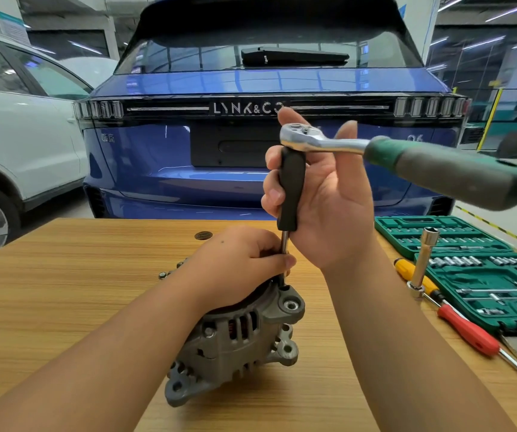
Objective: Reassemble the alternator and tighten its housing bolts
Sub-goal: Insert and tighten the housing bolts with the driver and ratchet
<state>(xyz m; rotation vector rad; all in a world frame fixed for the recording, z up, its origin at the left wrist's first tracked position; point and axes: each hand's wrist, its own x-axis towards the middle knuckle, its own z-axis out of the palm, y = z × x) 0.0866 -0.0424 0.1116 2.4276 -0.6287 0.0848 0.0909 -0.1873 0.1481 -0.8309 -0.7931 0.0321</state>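
Note:
A grey alternator (238, 341) stands on the wooden table (63, 291), copper windings showing through its vents. My left hand (238, 263) rests on its top and pinches the thin steel shaft of a black-handled driver extension (291, 188) just above a housing bolt at the rim. My right hand (322, 194) grips that black handle upright. A ratchet (406, 157) with a chrome head and green-grey handle sits on top of the extension, its handle pointing right toward me.
An open green socket set case (469, 263) lies at the right with several sockets. In front of it lie a long socket on an extension (424, 260), a yellow screwdriver (413, 274) and a red screwdriver (469, 332). Small bolts (165, 273) lie behind the alternator. A blue car (251, 135) is parked beyond the table.

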